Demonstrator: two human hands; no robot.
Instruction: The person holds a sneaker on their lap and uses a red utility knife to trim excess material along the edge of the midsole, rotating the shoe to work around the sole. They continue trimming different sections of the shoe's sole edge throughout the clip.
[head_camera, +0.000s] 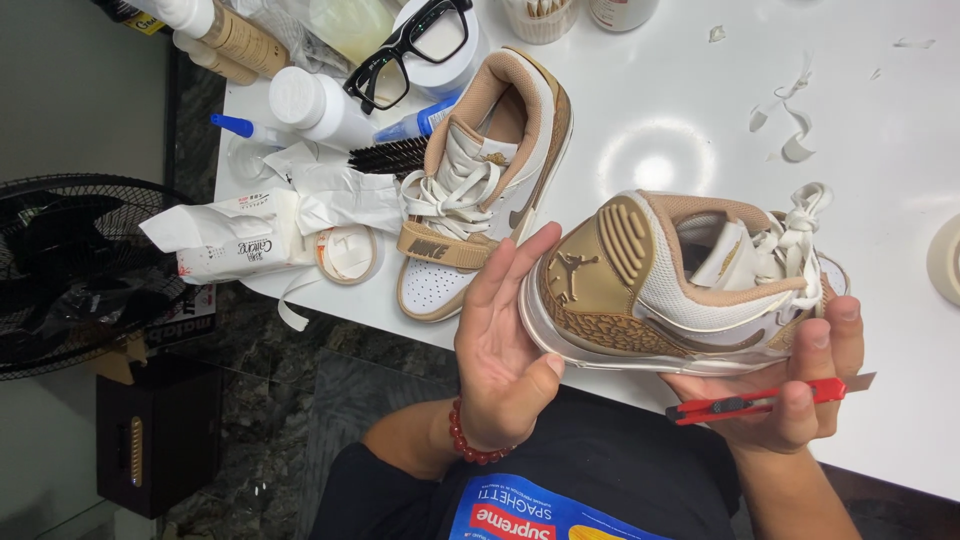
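The left hand (500, 345) lies open, fingers straight, its palm pressed flat against the heel of a white and gold high-top sneaker (680, 285) held on its side above the near edge of the white table (700, 100). The right hand (800, 385) cups the sneaker's toe end from below, fingers curled around it, and also pinches a red utility knife (750, 402) between thumb and fingers, the blade pointing right. The matching second sneaker (485, 180) rests on the table just left of the held one, toe toward the near edge. By the table's left edge lie a pack of wipes (225, 240), a roll of tape (350, 255) and a dark brush (390, 157). Black glasses (410, 50) sit on a white container near the far edge, beside white bottles (310, 105). White scraps (790, 130) are scattered toward the far right corner.
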